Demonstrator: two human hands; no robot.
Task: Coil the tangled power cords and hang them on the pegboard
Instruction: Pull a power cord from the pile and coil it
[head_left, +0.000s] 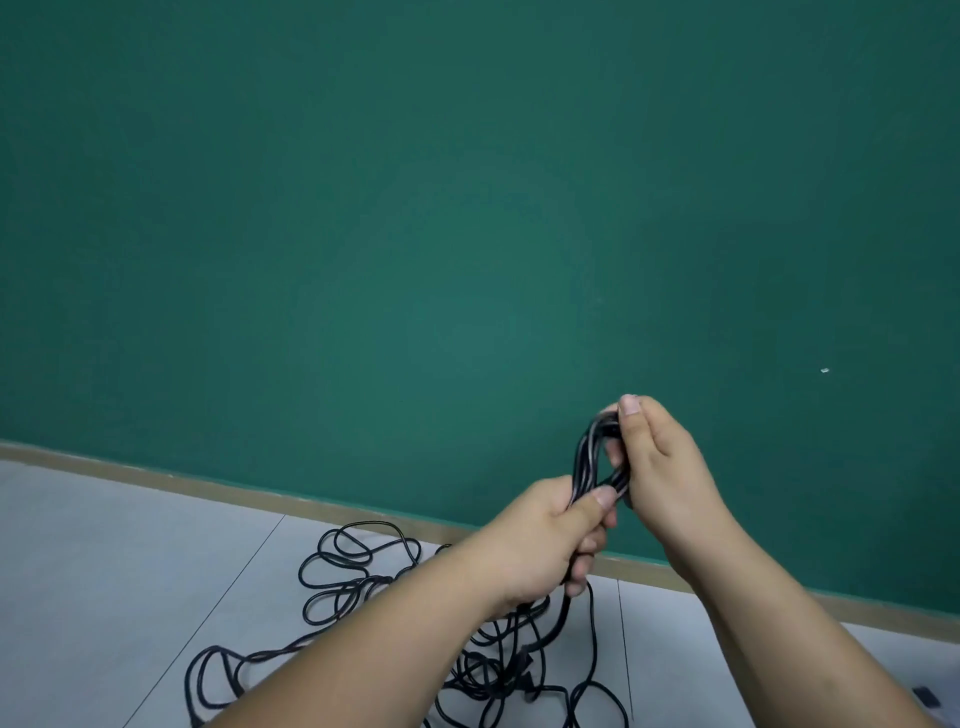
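Note:
A small coil of black power cord is held up in front of the green wall. My left hand grips the lower part of the coil, thumb pressed over the strands. My right hand pinches the top of the loop between thumb and fingers. Strands run down from my left fist to a tangle of black cords spread over the grey floor below. No pegboard is in view.
A green wall fills most of the view, with a tan baseboard along its foot. Grey floor tiles lie below. A small dark object sits at the lower right edge.

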